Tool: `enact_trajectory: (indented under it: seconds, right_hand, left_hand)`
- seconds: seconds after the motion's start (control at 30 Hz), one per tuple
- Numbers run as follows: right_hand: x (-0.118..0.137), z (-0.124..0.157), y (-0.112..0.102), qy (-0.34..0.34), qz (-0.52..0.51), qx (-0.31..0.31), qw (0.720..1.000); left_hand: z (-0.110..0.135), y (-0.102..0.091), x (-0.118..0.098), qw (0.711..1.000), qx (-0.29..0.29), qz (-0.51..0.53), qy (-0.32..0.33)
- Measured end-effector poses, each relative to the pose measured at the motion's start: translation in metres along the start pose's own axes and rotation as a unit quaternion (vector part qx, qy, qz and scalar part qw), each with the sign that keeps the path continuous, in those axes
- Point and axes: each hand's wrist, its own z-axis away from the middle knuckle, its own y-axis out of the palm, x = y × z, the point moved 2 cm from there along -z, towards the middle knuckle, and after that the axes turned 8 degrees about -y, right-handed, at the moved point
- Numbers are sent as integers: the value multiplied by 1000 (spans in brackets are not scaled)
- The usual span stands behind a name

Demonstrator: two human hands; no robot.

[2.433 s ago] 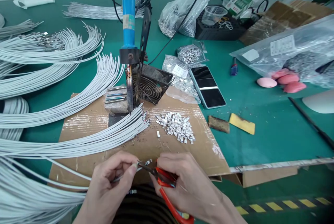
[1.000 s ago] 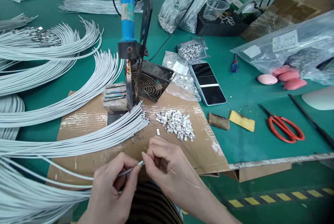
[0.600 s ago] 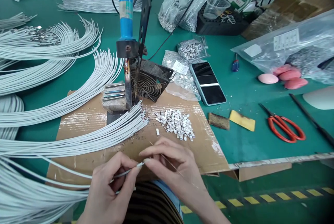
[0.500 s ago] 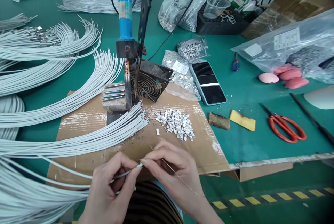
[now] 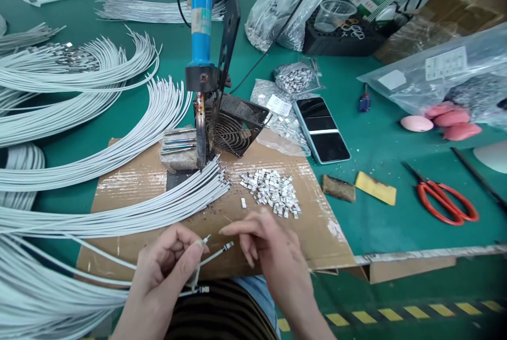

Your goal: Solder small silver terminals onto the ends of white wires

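My left hand [image 5: 170, 271] pinches a white cable [image 5: 206, 239] between thumb and fingertips, its thin end poking out past them. Below that grip, another cable tipped with a small connector [image 5: 228, 246] sticks out to the right, and a third connector end [image 5: 203, 290] shows lower down over my lap. My right hand [image 5: 269, 250] hovers just right of these ends, slightly blurred, with its index finger stretched out and the others loosely bent. Nothing can be made out in it. A pile of small white-and-metal pieces [image 5: 273, 192] lies on the cardboard [image 5: 317, 239] beyond it.
A blue-handled soldering iron [image 5: 202, 39] stands upright in front of a small fan [image 5: 233, 123]. Bundles of white cables [image 5: 130, 218] spread across the left. To the right lie a phone [image 5: 322, 131], sponge pieces [image 5: 375, 188], red-handled scissors [image 5: 447, 200] and plastic bags [image 5: 435, 76].
My right hand has come away from the cable end and loosened. The thin wire across it no longer shows clearly. My left hand keeps its cable; connector ends now show beneath it.
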Motion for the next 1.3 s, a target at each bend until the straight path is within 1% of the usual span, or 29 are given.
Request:
enact_trajectory:
  seconds: [0.03, 0.1, 0.17, 0.27, 0.73, 0.87, 1.1, 1.2, 1.3]
  right_hand:
    - [0, 2, 5, -29, 42, -8, 999]
    - [2, 4, 17, -67, 78, 11, 995]
    - [5, 3, 27, -82, 65, 35, 994]
    - [9, 2, 32, -82, 47, 37, 995]
    - [14, 5, 28, -116, 103, 22, 988]
    - [12, 5, 28, -120, 93, 14, 988]
    - [9, 6, 28, -134, 84, 12, 987]
    - [10, 5, 29, -127, 87, 7, 988]
    - [8, 4, 30, -106, 58, 5, 993]
  left_hand:
    - [0, 0, 1, 1000, 1, 8, -3]
    - [0, -1, 1, 1000, 7, 20, -4]
    - [1, 0, 0, 1000, 14, 28, -2]
    - [1, 1, -1, 999, 19, 36, -3]
    - [0, 2, -3, 999, 22, 32, 2]
    - [0, 2, -1, 1000, 22, 16, 7]
    - [-2, 1, -1, 999, 30, 22, 12]
    - [-2, 1, -1, 999, 36, 19, 9]
    - [-2, 0, -1, 999, 37, 11, 5]
